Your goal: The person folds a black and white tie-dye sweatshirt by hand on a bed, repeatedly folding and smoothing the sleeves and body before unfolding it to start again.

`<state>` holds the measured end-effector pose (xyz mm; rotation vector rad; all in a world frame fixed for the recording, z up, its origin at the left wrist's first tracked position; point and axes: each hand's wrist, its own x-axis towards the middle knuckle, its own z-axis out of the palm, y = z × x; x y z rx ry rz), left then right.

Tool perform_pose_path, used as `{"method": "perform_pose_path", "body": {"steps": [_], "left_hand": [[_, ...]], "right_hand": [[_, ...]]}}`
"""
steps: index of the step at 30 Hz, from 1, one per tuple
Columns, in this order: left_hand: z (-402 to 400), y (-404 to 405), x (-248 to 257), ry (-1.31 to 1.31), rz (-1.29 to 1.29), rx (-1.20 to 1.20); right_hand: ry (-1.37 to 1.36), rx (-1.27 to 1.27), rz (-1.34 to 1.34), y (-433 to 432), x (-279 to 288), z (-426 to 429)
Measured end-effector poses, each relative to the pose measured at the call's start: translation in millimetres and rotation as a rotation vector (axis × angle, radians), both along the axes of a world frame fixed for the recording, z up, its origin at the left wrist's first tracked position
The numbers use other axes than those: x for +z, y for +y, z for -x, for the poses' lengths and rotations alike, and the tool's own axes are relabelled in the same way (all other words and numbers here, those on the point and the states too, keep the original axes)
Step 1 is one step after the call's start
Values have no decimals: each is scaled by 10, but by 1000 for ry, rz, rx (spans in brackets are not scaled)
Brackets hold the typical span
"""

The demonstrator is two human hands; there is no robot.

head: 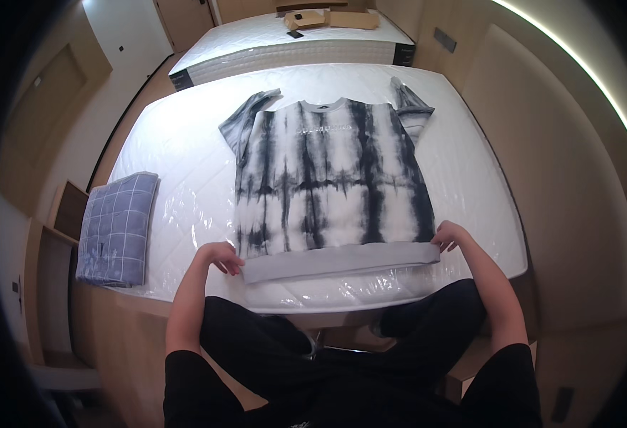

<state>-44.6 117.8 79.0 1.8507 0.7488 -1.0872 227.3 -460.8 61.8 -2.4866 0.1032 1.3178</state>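
A black-and-white tie-dye sweatshirt (335, 182) lies spread flat on a plastic-wrapped mattress (180, 214), its neckline away from me. Both sleeves are bent up beside the shoulders. The grey hem band (340, 261) runs across the near side. My left hand (224, 258) is at the band's left corner, with the fingertips against the fabric edge; whether they pinch it is hard to see. At the opposite corner, my right hand (449, 235) has thumb and fingers closed on the hem's right edge.
A folded blue checked quilt (116, 230) rests at the mattress's left edge. Behind stands a second mattress (292, 56), bearing an opened cardboard box (352, 20) and a dark phone-like object (295, 34). A padded headboard panel (554, 171) rises along the right.
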Motion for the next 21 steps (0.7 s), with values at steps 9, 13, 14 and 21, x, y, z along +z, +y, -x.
{"method": "perform_pose_path", "body": {"steps": [9, 13, 14, 21], "left_hand": [[-83, -28, 75, 88, -1, -111], [-38, 6, 96, 110, 96, -40], [-39, -16, 98, 122, 104, -22], [-35, -4, 104, 206, 32, -67]], "right_hand": [[-64, 20, -22, -19, -22, -37], [-240, 32, -31, -111, -163, -120], [-247, 63, -8, -149, -206, -139], [-92, 93, 78, 69, 2, -27]]}}
